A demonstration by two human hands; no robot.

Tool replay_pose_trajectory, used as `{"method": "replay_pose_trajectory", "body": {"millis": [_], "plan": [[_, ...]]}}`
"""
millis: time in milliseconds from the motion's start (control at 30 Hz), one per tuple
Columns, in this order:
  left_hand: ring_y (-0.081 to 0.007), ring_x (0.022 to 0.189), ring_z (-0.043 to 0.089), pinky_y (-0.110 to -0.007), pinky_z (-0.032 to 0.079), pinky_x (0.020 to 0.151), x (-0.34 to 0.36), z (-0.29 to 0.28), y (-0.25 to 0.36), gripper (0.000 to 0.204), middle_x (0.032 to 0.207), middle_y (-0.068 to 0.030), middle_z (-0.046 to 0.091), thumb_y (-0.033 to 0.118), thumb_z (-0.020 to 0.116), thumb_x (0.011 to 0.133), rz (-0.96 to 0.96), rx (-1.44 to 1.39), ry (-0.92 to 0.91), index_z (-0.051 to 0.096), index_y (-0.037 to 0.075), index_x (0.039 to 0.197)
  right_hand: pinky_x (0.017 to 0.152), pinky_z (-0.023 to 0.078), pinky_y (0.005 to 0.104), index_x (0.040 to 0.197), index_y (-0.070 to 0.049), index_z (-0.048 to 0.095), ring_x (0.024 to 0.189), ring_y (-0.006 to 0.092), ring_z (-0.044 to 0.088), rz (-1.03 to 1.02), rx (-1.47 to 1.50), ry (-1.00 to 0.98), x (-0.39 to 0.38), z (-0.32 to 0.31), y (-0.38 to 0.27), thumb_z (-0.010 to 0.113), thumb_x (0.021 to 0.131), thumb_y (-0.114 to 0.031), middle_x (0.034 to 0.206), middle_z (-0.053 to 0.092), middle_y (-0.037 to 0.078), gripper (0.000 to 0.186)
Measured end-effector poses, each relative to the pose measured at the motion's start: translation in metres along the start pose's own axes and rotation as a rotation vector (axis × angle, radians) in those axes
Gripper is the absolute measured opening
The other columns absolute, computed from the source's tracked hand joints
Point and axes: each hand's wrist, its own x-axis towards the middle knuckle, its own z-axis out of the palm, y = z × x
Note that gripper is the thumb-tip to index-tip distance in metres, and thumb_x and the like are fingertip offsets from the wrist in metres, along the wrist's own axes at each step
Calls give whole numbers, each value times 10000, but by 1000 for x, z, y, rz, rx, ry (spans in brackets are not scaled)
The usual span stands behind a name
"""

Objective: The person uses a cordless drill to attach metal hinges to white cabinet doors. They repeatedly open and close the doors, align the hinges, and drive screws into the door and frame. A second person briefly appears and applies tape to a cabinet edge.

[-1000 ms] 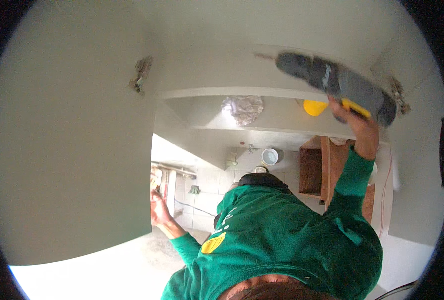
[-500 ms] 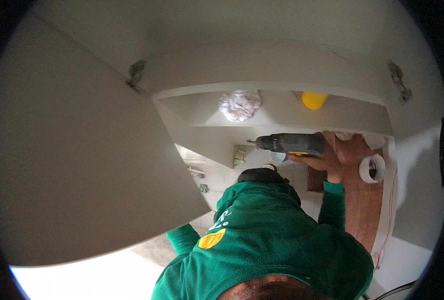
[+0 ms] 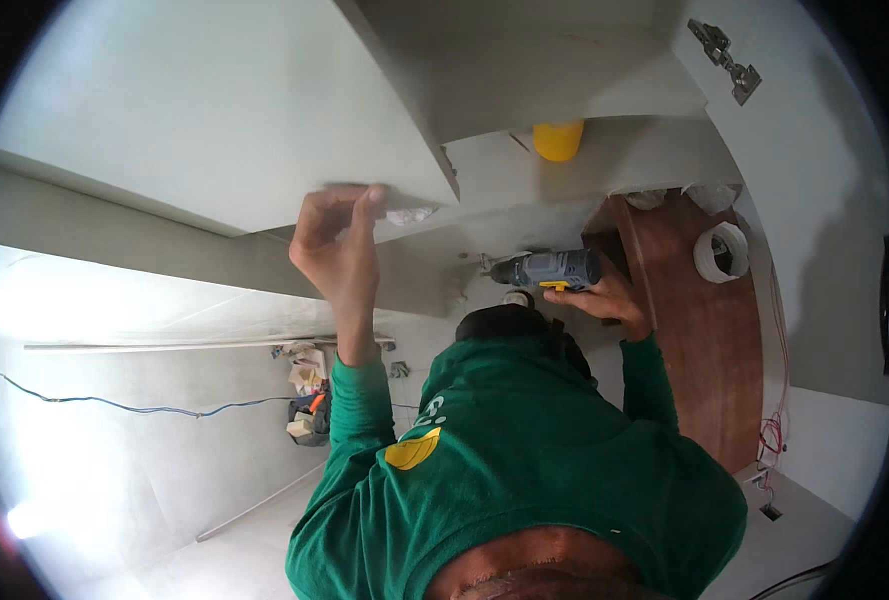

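Note:
A power drill [image 3: 554, 270], dark grey with a yellow part, lies level in my right hand [image 3: 614, 298], its bit end turned left. My right fingers wrap its grip. On the left, my left hand [image 3: 339, 245] is raised to the free edge of a pale cabinet door [image 3: 214, 110], fingers bent and closed at that edge. Part of a whitish crumpled thing [image 3: 409, 215] shows beside the fingers, mostly hidden by the door. On the cabinet's right side panel is a metal hinge [image 3: 726, 62].
A yellow round container [image 3: 558, 141] sits in the cabinet. To the right are a brown wooden board [image 3: 704, 370], a white ring-shaped roll [image 3: 720, 252] and reddish wires [image 3: 772, 432]. At lower left lie a dark tool bag [image 3: 309, 422] and a blue cable [image 3: 144, 408].
The door has shifted up and left in view, and my left hand, hidden behind it before, now shows at its edge. The drill stays in my right hand, slightly left of before.

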Motion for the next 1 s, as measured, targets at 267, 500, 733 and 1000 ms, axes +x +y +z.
{"method": "replay_pose_trajectory", "body": {"millis": [267, 500, 733, 1000], "plan": [[-94, 683, 679, -240, 530, 672, 26, 29, -21, 158, 771, -43, 744, 109, 838, 919, 142, 130, 55, 711, 21, 891, 908, 566, 380, 1198, -56, 748, 972, 264, 739, 70, 111, 43, -6, 14, 13, 908, 820, -312, 1099, 790, 143, 483], [-95, 665, 676, -242, 525, 646, 36, 44, -33, 201, 754, -44, 742, 166, 865, 899, 150, 153, 114, 717, 29, 896, 904, 562, 395, 1211, -65, 742, 969, 266, 733, 125, 52, 66, -5, 17, 2, 895, 831, -349, 1108, 780, 163, 498], [-94, 651, 668, -241, 519, 641, 31, 49, -21, 134, 767, -44, 752, 113, 843, 899, 152, 113, 102, 727, 46, 903, 914, 551, 421, 1235, -88, 727, 1033, 335, 728, 260, 0, 50, -10, 21, 6, 882, 823, -425, 1115, 770, 168, 555], [-146, 773, 726, -273, 559, 682, -39, 124, 49, 109, 960, -88, 787, 47, 802, 902, 530, -235, -718, 767, 34, 1004, 806, 557, 454, 1130, -43, 734, 825, 332, 707, 297, -59, 130, -28, 17, -2, 857, 855, -393, 992, 762, 153, 462]]}}
